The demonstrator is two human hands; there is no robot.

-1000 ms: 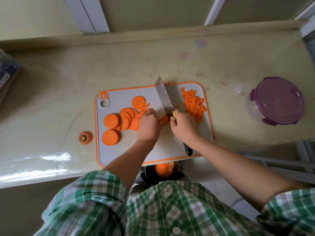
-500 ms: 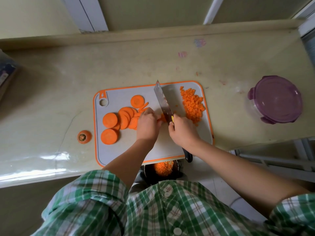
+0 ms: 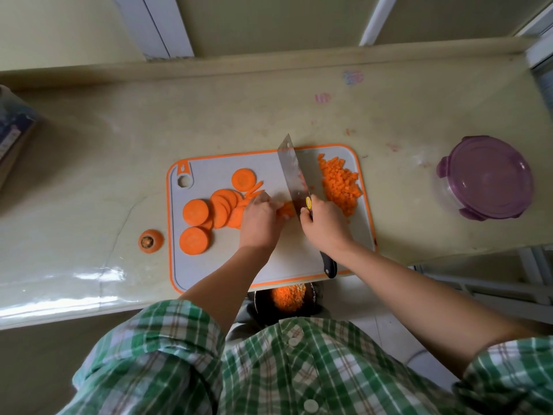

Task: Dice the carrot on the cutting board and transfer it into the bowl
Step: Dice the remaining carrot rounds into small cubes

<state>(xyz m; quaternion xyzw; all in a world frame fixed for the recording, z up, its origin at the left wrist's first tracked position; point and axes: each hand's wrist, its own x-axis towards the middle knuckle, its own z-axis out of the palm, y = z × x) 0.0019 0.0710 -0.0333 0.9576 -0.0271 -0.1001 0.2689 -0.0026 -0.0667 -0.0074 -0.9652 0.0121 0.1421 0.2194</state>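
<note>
A grey cutting board (image 3: 209,265) with an orange rim lies on the counter. Several round carrot slices (image 3: 196,212) cover its left half. A heap of diced carrot (image 3: 339,184) sits at its right. My left hand (image 3: 258,221) holds down a small stack of carrot pieces (image 3: 286,209) with curled fingers. My right hand (image 3: 324,227) grips the black handle of a cleaver (image 3: 291,172), whose blade stands just right of that stack. Below the counter edge a dark bowl (image 3: 260,304) holds diced carrot.
A carrot top end (image 3: 150,241) lies on the counter left of the board. A clear container with a purple lid (image 3: 490,178) stands at the right. A box (image 3: 12,136) sits at the far left edge. The counter's front edge runs just under the board.
The cleaver blade has gone up and down over the carrot stack, staying in nearly the same spot. My left hand has kept holding the stack.
</note>
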